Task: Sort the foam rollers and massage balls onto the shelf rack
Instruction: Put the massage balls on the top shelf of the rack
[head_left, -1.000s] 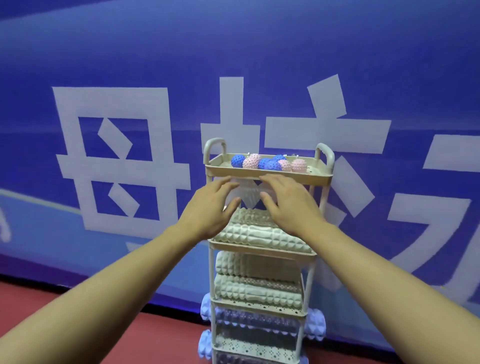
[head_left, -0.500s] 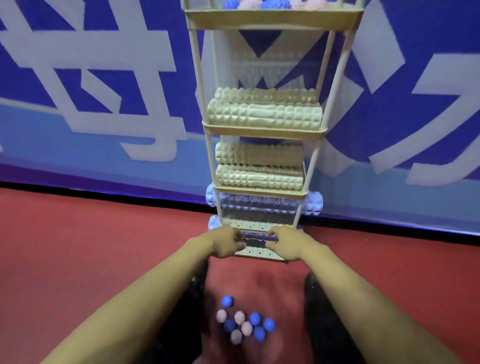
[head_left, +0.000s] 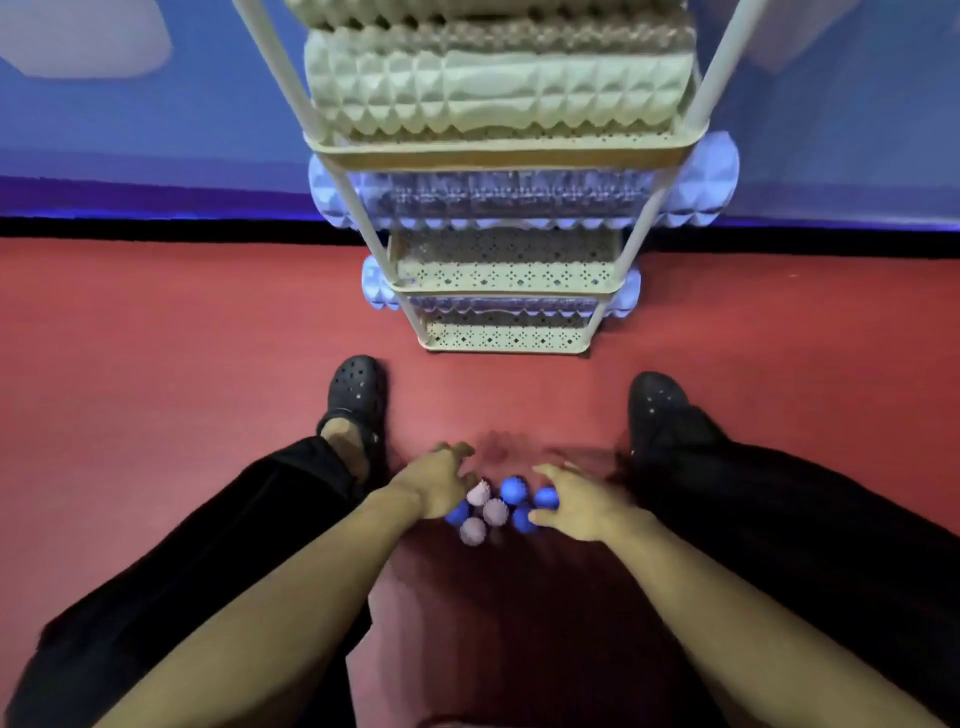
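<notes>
Several spiky massage balls (head_left: 494, 510), blue and pink, lie in a tight cluster on the red floor between my feet. My left hand (head_left: 435, 484) lies against the cluster's left side, covering part of a blue ball. My right hand (head_left: 576, 503) cups the right side, fingers spread, touching two blue balls. Both hands are blurred. The beige shelf rack (head_left: 506, 340) stands ahead. Its upper visible tier carries cream foam rollers (head_left: 498, 93); the two lower tiers each carry a pale blue roller (head_left: 519, 195) sticking out at both ends.
My black clogs (head_left: 356, 389) stand on either side of the balls, with my dark trouser legs beside my forearms. A blue wall with a black base strip runs behind the rack. Red floor stretches left and right.
The view dropped from the rack's top tier to the floor. Both hands came down from the middle shelf, past the bottom tier, onto the balls on the floor.
</notes>
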